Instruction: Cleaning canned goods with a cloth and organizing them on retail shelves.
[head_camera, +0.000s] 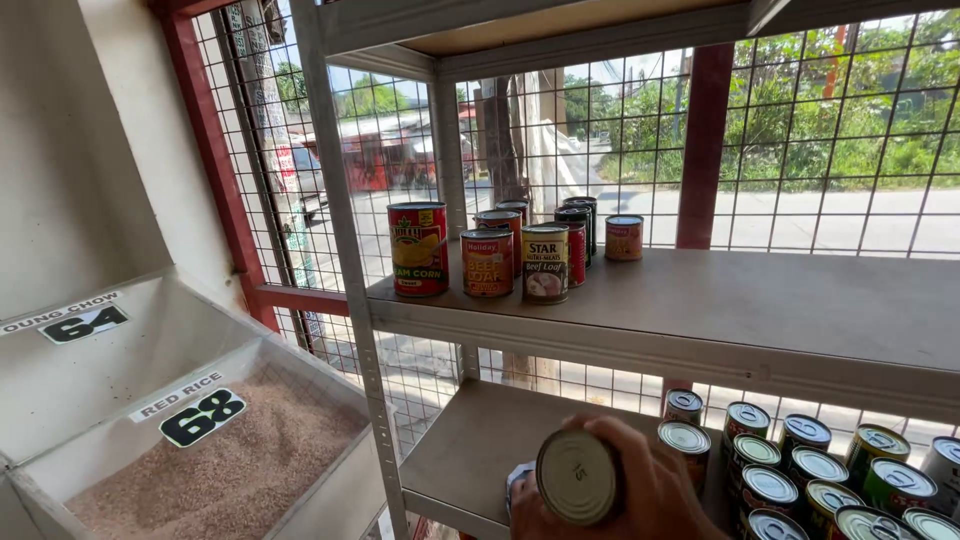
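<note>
A can (577, 477) is gripped on its side by a hand (640, 495), probably the right, low at the lower shelf (470, 440) beside packed cans (800, 470); beyond, labelled cans (500, 255) are faced outward on the upper shelf (760, 300).

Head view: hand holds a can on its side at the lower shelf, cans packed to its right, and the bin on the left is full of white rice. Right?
Not quite. The head view shows the bin filled with reddish-brown grain, not white. The rest holds: the hand holds the can on its side at the lower shelf, cans packed to its right.
</note>
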